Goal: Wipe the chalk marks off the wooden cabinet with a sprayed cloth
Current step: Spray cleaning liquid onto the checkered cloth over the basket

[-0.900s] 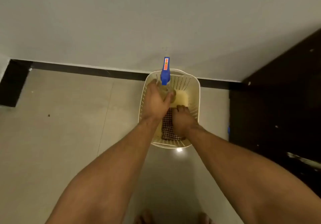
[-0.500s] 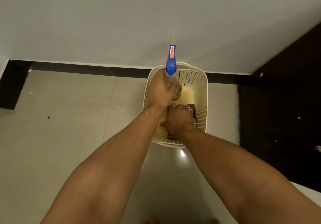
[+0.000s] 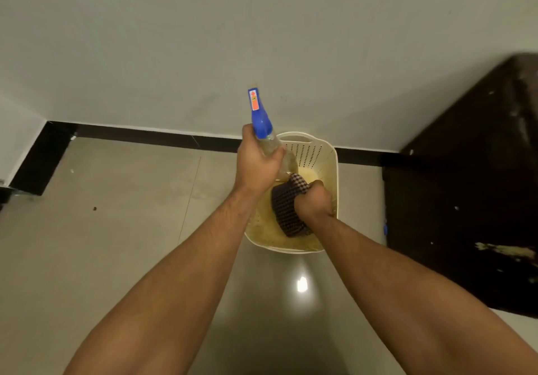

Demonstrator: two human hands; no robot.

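Note:
My left hand (image 3: 257, 163) grips a clear spray bottle (image 3: 272, 146) with a blue trigger head, held above the cream plastic basket (image 3: 326, 153) on the floor. My right hand (image 3: 314, 201) grips a dark checked cloth (image 3: 286, 203), lifted partly out of the basket and hanging below my fist. The dark wooden cabinet (image 3: 471, 194) stands at the right, with pale chalk marks (image 3: 506, 251) on its top surface.
A pale wall with a black skirting strip (image 3: 151, 136) runs behind the basket. Beige floor tiles (image 3: 116, 214) spread to the left and toward me, with a light glare near the basket's front. A dark edge sits at far left.
The spray bottle has risen and tilted left in my left hand. My right hand has closed round the cloth and lifted it from the basket bottom.

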